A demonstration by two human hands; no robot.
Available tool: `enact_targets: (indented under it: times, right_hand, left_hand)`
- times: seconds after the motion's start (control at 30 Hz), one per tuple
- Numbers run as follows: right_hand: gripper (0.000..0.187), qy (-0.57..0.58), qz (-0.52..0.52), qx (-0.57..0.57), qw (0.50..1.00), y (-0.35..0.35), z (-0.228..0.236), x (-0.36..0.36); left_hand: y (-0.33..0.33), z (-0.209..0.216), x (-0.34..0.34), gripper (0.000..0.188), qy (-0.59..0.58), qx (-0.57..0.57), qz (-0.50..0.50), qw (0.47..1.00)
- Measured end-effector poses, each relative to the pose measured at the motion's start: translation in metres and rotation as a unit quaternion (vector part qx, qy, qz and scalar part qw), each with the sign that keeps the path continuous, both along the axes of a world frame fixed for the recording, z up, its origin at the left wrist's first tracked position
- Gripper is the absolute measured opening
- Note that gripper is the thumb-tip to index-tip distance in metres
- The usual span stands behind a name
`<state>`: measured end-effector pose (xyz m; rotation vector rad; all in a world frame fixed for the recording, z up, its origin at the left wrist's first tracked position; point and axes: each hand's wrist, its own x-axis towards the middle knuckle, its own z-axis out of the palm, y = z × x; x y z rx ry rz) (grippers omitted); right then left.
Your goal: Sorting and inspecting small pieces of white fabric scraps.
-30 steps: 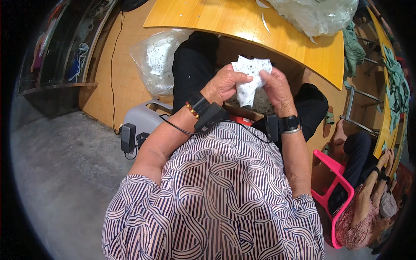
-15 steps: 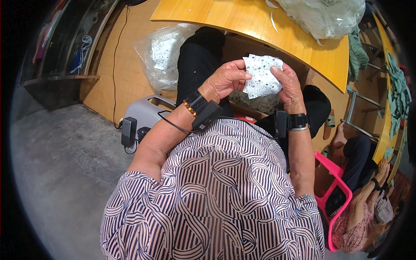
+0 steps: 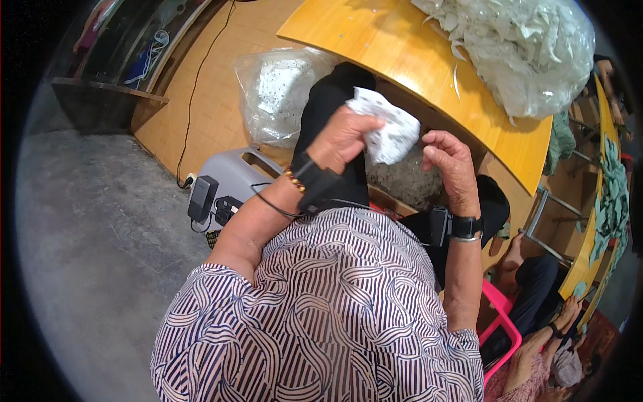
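Note:
My left hand (image 3: 341, 137) is closed on a white cloth piece with dark spots (image 3: 395, 136). The cloth is crumpled, a little blurred, and hangs over my lap beyond the fingertips. To its right, my right hand (image 3: 452, 164) is apart from the cloth, fingers bent and thumb and forefinger slightly separated, with nothing visible in them. Left of my knee, a clear plastic bag (image 3: 252, 124) holds more white spotted cloth (image 3: 281, 84).
A yellow tabletop (image 3: 362, 33) curves ahead, bearing a large clear bag of white scraps (image 3: 522, 60). A grey plastic stool (image 3: 231, 164) with a black adapter (image 3: 202, 197) stands at left. Rightward are a pink chair (image 3: 506, 328), green cloth pieces (image 3: 609, 201) and another person's arm (image 3: 536, 352).
My right hand has let go of the spotted cloth and moved off to the right. My left hand keeps the cloth, which was spread flat and is now crumpled. The view has shifted.

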<state>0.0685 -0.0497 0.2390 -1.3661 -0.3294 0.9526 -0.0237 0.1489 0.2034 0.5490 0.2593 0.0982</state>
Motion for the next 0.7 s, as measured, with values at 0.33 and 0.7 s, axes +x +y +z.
enact_targets:
  times: [0.33,0.7]
  right_hand:
    - [0.016,-0.162,-0.061,-0.132,0.976,0.045,0.054,0.039]
    - [0.031,-0.713,-0.053,-0.329,0.617,0.076,0.034,0.087]
  left_hand:
    - [0.156,-0.06,-0.018,0.041,0.136,-0.092,0.282,0.945]
    - [0.161,-0.16,-0.068,0.058,0.403,-0.08,0.145,0.9]
